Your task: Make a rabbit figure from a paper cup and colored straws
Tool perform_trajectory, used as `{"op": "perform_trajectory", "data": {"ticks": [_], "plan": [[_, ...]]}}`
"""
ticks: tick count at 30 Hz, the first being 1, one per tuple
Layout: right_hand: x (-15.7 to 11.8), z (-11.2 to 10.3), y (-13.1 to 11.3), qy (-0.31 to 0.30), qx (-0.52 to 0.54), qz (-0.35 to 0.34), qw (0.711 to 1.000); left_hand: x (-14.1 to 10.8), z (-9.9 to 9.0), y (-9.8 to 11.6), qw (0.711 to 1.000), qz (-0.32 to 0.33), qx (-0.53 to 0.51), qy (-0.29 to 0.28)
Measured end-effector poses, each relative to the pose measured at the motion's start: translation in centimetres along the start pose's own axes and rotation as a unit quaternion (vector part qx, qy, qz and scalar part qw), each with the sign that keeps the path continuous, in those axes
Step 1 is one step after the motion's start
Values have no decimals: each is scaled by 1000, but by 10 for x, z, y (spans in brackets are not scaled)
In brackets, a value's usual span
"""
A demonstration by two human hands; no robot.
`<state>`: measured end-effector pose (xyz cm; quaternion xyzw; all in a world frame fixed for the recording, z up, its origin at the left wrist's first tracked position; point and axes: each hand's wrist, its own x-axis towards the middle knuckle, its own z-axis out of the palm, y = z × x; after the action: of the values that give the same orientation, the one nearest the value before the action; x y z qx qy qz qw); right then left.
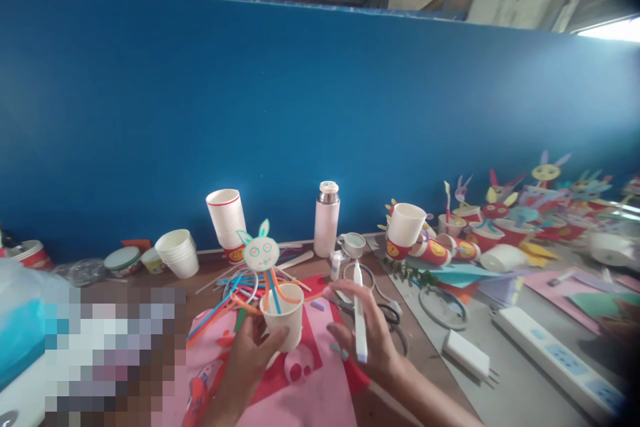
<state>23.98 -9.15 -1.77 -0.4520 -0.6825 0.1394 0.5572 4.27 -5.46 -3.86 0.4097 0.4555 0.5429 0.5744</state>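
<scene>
A white paper cup (295,331) is held upright in my left hand (254,347), its thumb across the front. From the cup rises a paper rabbit head (261,254) with green-outlined ears, on blue and orange pipe cleaners that bend out like arms. To the right of the cup is my right hand (373,333), with a white marker-like pen (359,320) held between thumb and fingers. Its fingertips are near the end of the orange arm; contact cannot be made out. Pink and red paper (320,390) lies under both hands.
Behind stand cup stacks (226,220), a pink thermos (327,223) and a small glue bottle (335,267). Loose pipe cleaners (233,293) lie behind my left hand. On the right are finished cup figures (495,213), a power strip (555,360) and a white adapter (467,355).
</scene>
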Motion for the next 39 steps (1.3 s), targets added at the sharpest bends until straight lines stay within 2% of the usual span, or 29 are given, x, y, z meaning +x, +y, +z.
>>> {"op": "perform_trajectory", "data": {"ticks": [3, 5, 9, 12, 20, 26, 31, 35, 39], "plan": [[-12, 5, -8, -58, -36, -67, 995, -2, 0, 12, 1000, 3, 5, 11], [-21, 13, -11, -81, -36, -50, 995, -5, 0, 20, 1000, 1, 15, 8], [-32, 25, -9, -83, -1, 25, 996, -10, 0, 31, 1000, -10, 22, 1], [-34, 30, -3, -88, 34, 58, 994, -9, 1, 27, 1000, -6, -7, -12], [-28, 38, 4, -112, 114, 114, 980, -3, 7, -6, 998, 16, -54, -31], [-24, 44, -5, -104, 240, 146, 954, -17, 14, 5, 997, -20, 27, -64], [-27, 52, -1, -105, 256, 205, 939, -19, 17, 3, 997, -32, 32, -66], [-28, 52, 1, -90, 254, 208, 940, -16, 14, -1, 998, -14, 28, -56], [-27, 51, 1, -85, 263, 196, 941, -15, 12, 8, 996, -46, -9, -77]]}}
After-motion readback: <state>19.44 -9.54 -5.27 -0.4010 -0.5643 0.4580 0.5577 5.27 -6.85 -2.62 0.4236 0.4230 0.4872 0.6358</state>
